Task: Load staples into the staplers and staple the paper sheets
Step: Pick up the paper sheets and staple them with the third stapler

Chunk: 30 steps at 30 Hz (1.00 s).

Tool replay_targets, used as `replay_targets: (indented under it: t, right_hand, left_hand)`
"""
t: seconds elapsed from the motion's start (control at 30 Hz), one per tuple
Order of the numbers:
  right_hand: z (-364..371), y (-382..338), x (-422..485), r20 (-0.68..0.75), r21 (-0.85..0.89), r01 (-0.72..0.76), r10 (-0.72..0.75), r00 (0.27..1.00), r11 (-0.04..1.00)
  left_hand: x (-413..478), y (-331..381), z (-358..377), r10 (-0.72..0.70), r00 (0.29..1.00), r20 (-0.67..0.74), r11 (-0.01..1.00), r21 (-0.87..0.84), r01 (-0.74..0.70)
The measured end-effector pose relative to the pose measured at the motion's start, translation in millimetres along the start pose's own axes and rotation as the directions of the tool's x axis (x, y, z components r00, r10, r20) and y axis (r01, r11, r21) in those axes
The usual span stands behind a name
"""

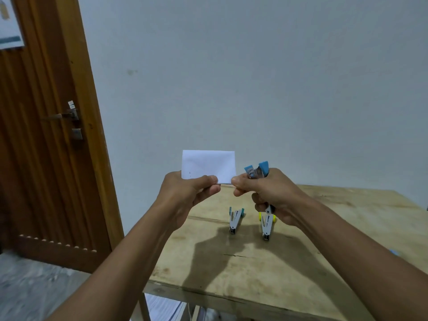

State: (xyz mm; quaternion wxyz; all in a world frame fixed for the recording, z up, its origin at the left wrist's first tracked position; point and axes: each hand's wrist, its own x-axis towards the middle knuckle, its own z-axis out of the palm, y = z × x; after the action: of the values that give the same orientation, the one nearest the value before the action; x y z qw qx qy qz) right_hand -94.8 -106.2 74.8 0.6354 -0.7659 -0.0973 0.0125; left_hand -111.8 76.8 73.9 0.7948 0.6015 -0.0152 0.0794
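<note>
**Paper up, stapler not yet on it**

We hold the work in the air above the bench [324, 262]; our left hand [185, 193] pinches the small white paper [208, 165] at its lower left edge, thumb on the near face and fingers curled behind. Our right hand [271, 193] is wrapped round the blue stapler [258, 171], mouth pointing up, just beside the paper's right edge; its thumb and forefinger seem to nip the paper's lower right corner as well. As far as we can tell the sheet is not between the stapler's arms. A faint dark mark sits near the paper's lower left; we cannot say whether it is a staple.

Two more lie on the bench below our hands, near each other: the teal stapler [235, 220] and the yellow stapler [266, 224].

We judge this to be the stapling step, with the tool lined up; the next move calls for sliding the paper's edge into the mouth, keeping the layers square, then squeezing firmly; a loose pinch could let the sheets shift.
</note>
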Motion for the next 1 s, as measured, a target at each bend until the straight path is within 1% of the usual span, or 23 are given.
replay_targets:
  t: [0.1, 0.17, 0.23, 0.3, 0.43, 0.5, 0.73, 0.83, 1.0]
  right_hand:
    - [-2.4, 6.3, -3.3, 0.138, -0.032, -0.072, 0.075, 0.988, 0.997]
    - [-4.6, 10.0, -4.6, 0.219, -0.013, -0.101, 0.101, 0.97, 0.995]
    - [-6.9, 9.2, -7.1, 0.293, 0.013, -0.088, 0.081, 0.953, 0.996]
    - [-9.2, 5.7, -9.1, 0.331, 0.021, -0.051, 0.041, 0.943, 0.998]
    - [-14.7, 3.9, -7.2, 0.31, 0.05, -0.03, 0.013, 0.951, 0.998]
    - [-16.0, 2.6, -6.5, 0.321, 0.06, -0.032, 0.011, 0.947, 0.998]
    - [-16.7, -1.0, -6.6, 0.364, 0.068, -0.054, 0.026, 0.931, 0.996]
    - [-16.7, -1.0, -5.6, 0.356, 0.072, -0.068, 0.038, 0.934, 0.995]
    - [-15.0, -3.8, -5.3, 0.31, 0.02, -0.061, 0.052, 0.949, 0.998]
  left_hand:
    - [1.8, 2.1, -2.2, 0.01, 1.0, -0.03, 1.0, -0.028, -0.011]
    - [1.3, 2.8, -2.3, -0.001, 1.0, -0.025, 1.0, -0.026, 0.001]
    - [-0.2, 2.3, -2.7, -0.015, 1.0, -0.012, 1.0, -0.009, 0.015]
    - [-0.1, 1.1, -4.1, -0.03, 1.0, 0.005, 1.0, 0.003, 0.03]
    - [1.1, 0.0, -9.3, -0.07, 0.997, 0.014, 0.998, 0.006, 0.07]
    - [1.6, -0.2, -10.9, -0.07, 0.997, 0.019, 0.997, 0.038, 0.07]
    - [-1.1, 3.1, -10.7, -0.013, 1.0, 0.027, 0.983, 0.181, 0.008]
    - [-1.2, 5.6, -8.2, 0.009, 1.0, 0.016, 0.978, 0.207, -0.012]
    - [-3.1, 5.3, -0.4, -0.001, 0.998, 0.059, 0.972, 0.235, -0.013]
